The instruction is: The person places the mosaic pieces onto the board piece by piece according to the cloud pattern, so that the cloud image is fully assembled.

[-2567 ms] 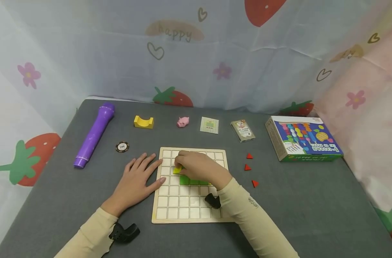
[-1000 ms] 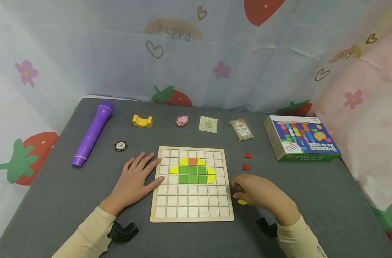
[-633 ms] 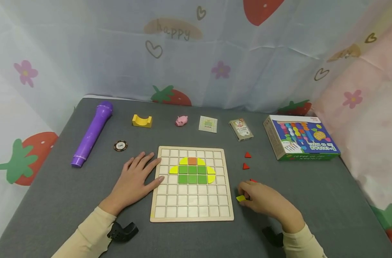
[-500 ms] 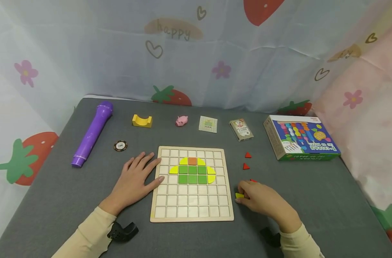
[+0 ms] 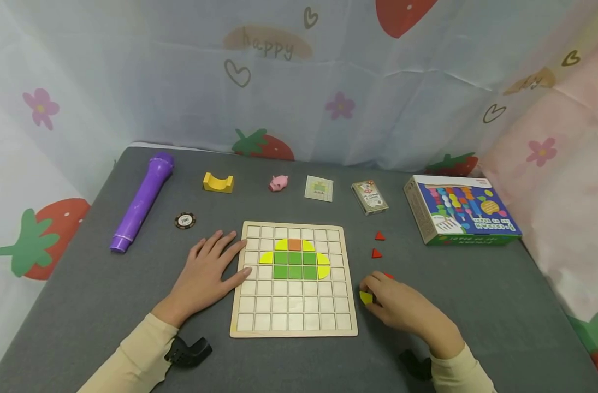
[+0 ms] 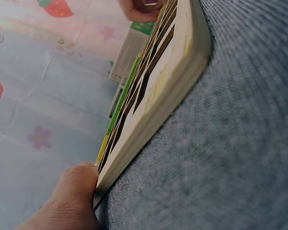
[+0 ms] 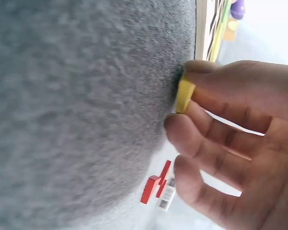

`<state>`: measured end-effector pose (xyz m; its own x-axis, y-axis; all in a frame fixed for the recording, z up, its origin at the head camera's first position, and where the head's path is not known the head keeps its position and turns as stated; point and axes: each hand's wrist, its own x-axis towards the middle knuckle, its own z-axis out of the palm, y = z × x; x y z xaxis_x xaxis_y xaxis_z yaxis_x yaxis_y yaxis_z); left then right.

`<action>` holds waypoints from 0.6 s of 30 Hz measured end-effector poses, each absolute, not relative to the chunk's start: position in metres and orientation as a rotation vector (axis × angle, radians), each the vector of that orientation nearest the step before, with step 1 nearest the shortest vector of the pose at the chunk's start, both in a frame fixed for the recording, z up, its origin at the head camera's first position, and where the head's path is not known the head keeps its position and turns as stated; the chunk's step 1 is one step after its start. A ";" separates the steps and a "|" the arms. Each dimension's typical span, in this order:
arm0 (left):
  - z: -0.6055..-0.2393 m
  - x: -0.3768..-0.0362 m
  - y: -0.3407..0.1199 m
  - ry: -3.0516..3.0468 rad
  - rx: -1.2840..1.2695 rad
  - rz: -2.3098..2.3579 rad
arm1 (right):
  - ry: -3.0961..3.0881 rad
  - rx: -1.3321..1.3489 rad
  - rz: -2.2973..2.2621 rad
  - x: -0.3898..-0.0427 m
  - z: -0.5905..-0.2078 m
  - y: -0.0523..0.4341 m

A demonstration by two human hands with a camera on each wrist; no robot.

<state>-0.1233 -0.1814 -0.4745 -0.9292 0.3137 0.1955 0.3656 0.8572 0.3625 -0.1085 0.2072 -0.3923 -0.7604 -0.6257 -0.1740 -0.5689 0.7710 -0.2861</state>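
Observation:
My right hand (image 5: 407,305) pinches a yellow quarter-round tile (image 5: 365,297) just right of the board; the right wrist view shows this yellow tile (image 7: 185,93) between thumb and fingers, close to the cloth. Spread fingers of my left hand (image 5: 205,275) rest at the left edge of the wooden grid board (image 5: 294,322), with the thumb on its rim. On the board lie several green square tiles (image 5: 295,265), an orange square tile (image 5: 295,244) and several yellow quarter-round tiles (image 5: 323,271). Three red triangle tiles (image 5: 377,253) are right of the board, one partly hidden by my right hand.
Along the back stand a purple toy microphone (image 5: 143,202), a yellow arch block (image 5: 218,183), a pink toy pig (image 5: 278,183), a pattern card (image 5: 319,188), a card pack (image 5: 369,197) and a colourful box (image 5: 463,210). A poker chip (image 5: 185,220) lies left of the board.
My right hand set a yellow tile on the board, moved right off it and picked a yellow quarter-round tile from the cloth, which it has since turned. The left hand stayed put.

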 end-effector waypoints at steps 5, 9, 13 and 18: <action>-0.474 -0.123 -0.182 -2.895 -0.538 -0.602 | 2.745 -0.952 -0.331 -0.114 -0.392 0.196; -0.473 -0.123 -0.182 -2.892 -0.537 -0.598 | 2.742 -1.014 -0.355 -0.122 -0.386 0.178; -0.472 -0.123 -0.182 -2.890 -0.536 -0.599 | 2.734 -1.099 -0.335 -0.131 -0.378 0.155; -0.472 -0.123 -0.181 -2.890 -0.539 -0.603 | 2.704 -1.223 -0.301 -0.143 -0.372 0.120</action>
<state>-0.1228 -0.1810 -0.4721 -0.9260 0.3163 0.2063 0.3724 0.8553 0.3601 -0.1431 0.1195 -0.3723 -0.6533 -0.7547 -0.0606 -0.7228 0.6455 -0.2467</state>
